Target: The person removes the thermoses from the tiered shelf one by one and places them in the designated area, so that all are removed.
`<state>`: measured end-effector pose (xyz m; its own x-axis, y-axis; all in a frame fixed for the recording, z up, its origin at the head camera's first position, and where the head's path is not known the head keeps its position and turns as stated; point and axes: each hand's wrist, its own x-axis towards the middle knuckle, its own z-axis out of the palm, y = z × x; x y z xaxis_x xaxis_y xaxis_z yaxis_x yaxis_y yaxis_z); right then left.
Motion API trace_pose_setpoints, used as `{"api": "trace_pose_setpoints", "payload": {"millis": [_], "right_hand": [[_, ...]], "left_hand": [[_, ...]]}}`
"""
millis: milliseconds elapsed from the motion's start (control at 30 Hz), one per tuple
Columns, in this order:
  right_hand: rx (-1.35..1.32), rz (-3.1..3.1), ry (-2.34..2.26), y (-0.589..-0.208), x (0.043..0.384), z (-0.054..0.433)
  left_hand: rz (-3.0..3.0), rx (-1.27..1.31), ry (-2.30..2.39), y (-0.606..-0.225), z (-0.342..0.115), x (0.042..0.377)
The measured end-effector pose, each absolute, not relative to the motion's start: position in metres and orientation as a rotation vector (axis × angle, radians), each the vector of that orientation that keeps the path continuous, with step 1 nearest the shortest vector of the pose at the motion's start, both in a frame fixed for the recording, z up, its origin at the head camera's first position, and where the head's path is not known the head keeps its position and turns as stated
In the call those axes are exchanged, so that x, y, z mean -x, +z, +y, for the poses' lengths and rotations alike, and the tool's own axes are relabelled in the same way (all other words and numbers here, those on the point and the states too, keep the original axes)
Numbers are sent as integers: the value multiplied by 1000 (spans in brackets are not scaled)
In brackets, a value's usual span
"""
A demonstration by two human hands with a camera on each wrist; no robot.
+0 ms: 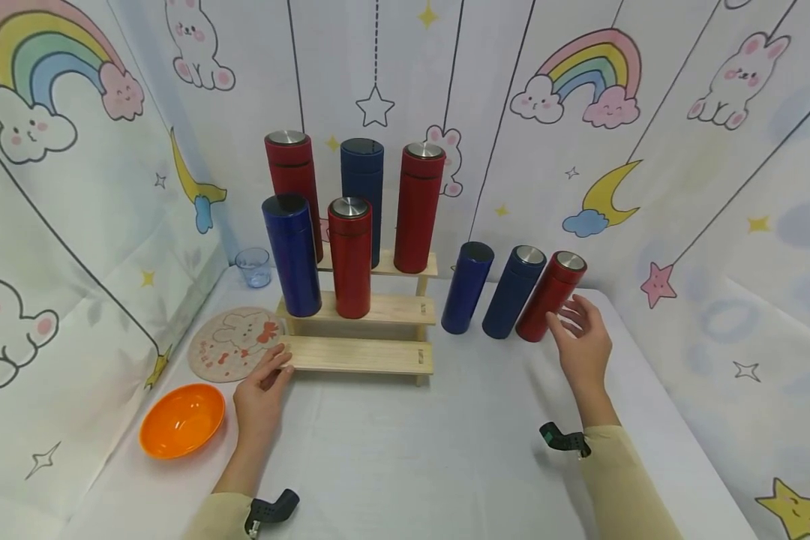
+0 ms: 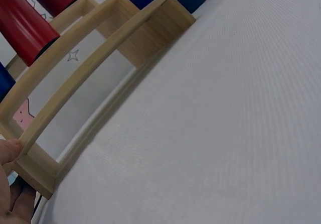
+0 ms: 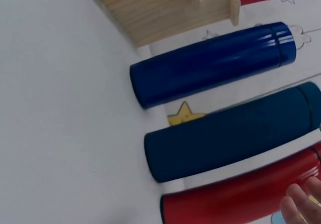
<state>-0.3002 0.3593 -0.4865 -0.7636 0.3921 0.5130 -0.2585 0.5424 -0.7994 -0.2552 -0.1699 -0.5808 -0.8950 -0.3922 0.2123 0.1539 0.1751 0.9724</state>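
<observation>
A three-tier wooden rack (image 1: 358, 354) stands on the table. My left hand (image 1: 262, 394) grips the left end of its lowest shelf, the thumb (image 2: 9, 149) at the front edge and other fingers behind the end board. On the middle tier stand a glossy blue thermos (image 1: 293, 259) and a red thermos (image 1: 351, 262); the top tier bears two more red ones and a dark blue one. My right hand (image 1: 583, 341) is at the side of a red thermos (image 1: 547, 300) on the table, its loosely bent fingertips (image 3: 296, 199) overlapping the body in the right wrist view.
Left of that red thermos stand a dark blue thermos (image 1: 511, 296) and a glossy blue thermos (image 1: 466, 292). An orange bowl (image 1: 182, 421), a round rabbit-print mat (image 1: 219, 349) and a clear blue glass (image 1: 253, 268) lie on the left. Printed curtains (image 1: 702, 187) enclose the table.
</observation>
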Motion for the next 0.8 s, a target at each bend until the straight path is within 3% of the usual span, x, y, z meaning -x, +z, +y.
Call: {"api": "trace_pose_setpoints", "payload": {"millis": [800], "right_hand": [[-183,-2061,1325,-426,292,292]], "left_hand": [[-2081,-223,-1728,-579,-169,252]]}}
